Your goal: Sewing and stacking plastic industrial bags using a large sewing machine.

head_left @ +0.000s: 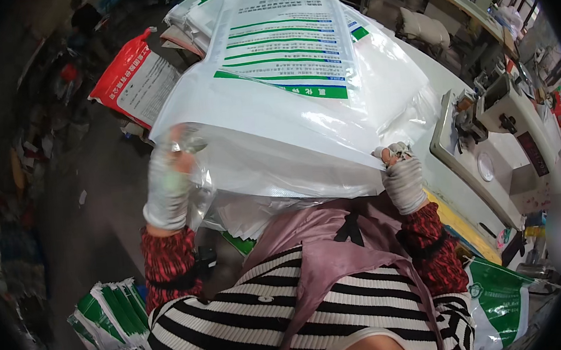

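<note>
With both gloved hands clamped on the near edge of a white sack (pixel 270 129), left hand (pixel 169 181) and right hand (pixel 402 179) at opposite corners, we hold it over the worktop (pixel 439 78), beside a sewing machine (pixel 497 136).

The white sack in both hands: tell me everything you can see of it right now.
The white sack is a large woven-plastic-looking bag with green stripes and printed text on its upper face. A clear, glossy liner shows at its near edge. It lies flat over a stack of similar sacks, its near end lifted toward the person. The gloved left hand grips the near left corner; the gloved right hand pinches the near right corner.
</note>
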`<state>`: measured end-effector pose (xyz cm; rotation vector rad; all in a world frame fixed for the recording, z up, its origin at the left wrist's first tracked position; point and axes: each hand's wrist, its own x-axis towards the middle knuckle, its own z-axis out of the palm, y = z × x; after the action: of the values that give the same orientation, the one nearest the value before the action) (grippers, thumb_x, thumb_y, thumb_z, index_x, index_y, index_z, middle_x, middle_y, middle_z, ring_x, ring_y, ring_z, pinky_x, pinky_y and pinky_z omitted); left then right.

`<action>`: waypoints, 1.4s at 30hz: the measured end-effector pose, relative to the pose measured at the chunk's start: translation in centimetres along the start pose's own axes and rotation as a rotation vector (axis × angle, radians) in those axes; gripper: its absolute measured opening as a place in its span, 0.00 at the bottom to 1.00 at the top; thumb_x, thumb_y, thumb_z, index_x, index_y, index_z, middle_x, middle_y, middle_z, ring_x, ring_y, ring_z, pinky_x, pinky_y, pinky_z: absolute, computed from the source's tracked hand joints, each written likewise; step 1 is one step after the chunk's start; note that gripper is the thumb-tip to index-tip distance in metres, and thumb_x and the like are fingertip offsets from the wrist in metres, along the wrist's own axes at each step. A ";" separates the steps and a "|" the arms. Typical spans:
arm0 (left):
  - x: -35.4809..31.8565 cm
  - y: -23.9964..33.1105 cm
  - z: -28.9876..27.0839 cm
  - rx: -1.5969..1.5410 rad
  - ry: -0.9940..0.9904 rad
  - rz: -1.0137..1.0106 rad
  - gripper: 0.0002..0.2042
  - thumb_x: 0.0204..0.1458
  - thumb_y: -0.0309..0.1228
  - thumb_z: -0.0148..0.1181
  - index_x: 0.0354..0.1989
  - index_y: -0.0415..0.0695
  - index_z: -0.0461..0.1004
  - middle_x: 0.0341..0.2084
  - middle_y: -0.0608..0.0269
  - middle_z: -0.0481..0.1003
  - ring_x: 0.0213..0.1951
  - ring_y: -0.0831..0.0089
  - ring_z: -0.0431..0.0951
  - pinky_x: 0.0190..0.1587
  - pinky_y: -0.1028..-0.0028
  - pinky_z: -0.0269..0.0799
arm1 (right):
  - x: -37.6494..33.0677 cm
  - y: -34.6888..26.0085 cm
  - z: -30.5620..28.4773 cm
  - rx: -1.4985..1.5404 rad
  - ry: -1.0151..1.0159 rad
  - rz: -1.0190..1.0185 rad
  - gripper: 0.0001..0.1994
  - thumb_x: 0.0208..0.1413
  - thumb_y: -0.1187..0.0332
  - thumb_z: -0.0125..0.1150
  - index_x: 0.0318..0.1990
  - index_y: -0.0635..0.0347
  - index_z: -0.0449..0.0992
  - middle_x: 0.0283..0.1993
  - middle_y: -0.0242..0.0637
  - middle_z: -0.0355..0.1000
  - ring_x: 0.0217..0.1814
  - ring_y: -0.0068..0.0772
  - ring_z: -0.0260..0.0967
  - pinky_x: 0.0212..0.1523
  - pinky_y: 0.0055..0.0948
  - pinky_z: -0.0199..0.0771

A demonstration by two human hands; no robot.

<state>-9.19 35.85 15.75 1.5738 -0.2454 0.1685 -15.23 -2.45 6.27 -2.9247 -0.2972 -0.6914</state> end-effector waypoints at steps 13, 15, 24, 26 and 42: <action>2.3 -2.3 0.6 0.171 0.475 0.269 0.17 0.57 0.41 0.45 0.35 0.38 0.72 0.30 0.61 0.74 0.29 0.75 0.73 0.32 0.75 0.69 | -2.8 -0.4 -0.2 0.148 -0.032 0.024 0.06 0.40 0.75 0.53 0.28 0.55 0.74 0.24 0.39 0.67 0.31 0.42 0.67 0.35 0.38 0.67; 1.9 1.0 4.4 0.071 0.449 0.232 0.15 0.56 0.41 0.48 0.33 0.40 0.71 0.29 0.64 0.74 0.29 0.76 0.72 0.32 0.77 0.69 | -3.4 0.4 -0.6 0.146 -0.034 0.045 0.06 0.40 0.74 0.53 0.29 0.54 0.74 0.26 0.39 0.66 0.33 0.42 0.67 0.35 0.39 0.67; 14.7 5.1 14.7 -0.618 -0.032 0.157 0.12 0.60 0.34 0.45 0.34 0.39 0.71 0.30 0.63 0.73 0.33 0.73 0.72 0.38 0.76 0.70 | -5.2 1.3 -2.3 0.235 0.255 0.048 0.09 0.54 0.67 0.49 0.23 0.57 0.65 0.20 0.38 0.57 0.24 0.38 0.59 0.32 0.38 0.64; 11.9 -1.9 28.9 0.257 -0.246 0.531 0.13 0.60 0.34 0.41 0.46 0.40 0.66 0.42 0.59 0.70 0.43 0.67 0.70 0.48 0.72 0.66 | -9.5 1.3 -1.9 0.845 0.052 0.521 0.12 0.56 0.61 0.53 0.30 0.63 0.71 0.21 0.38 0.64 0.24 0.39 0.64 0.28 0.36 0.66; 14.5 -36.8 59.8 0.987 -0.737 0.331 0.27 0.58 0.51 0.35 0.43 0.40 0.73 0.35 0.50 0.76 0.40 0.56 0.76 0.45 0.62 0.70 | -24.8 1.1 -7.6 0.339 -0.242 0.974 0.41 0.43 0.69 0.61 0.67 0.43 0.50 0.26 0.42 0.72 0.25 0.44 0.71 0.26 0.40 0.69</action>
<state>11.63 -24.32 -17.18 2.5265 -1.1326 -0.0668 -39.96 -8.77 1.66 -2.3753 0.8482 -0.1099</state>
